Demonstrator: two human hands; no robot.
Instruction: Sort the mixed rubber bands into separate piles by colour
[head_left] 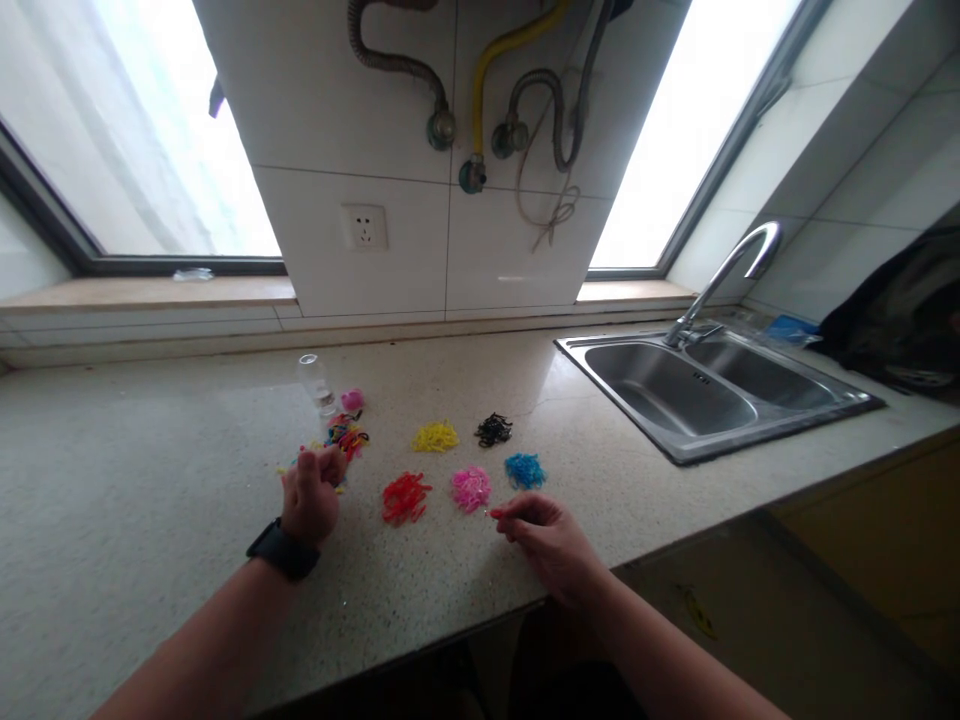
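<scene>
Over the surface [420,590], my right fingers [534,508] pinched a red piece [496,513]; my curled left hand [309,497] hid its grip.

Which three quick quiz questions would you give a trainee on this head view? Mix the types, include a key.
1. Multiple choice. The left hand is nearest to:
A) the blue rubber-band pile
B) the mixed-colour rubber-band pile
C) the faucet
2. Fill in: the black wristband is on the ____ wrist.
3. True or false: the black rubber-band pile lies nearer the sink than the red rubber-band pile does.

Key: 1. B; 2. left; 3. true
</scene>
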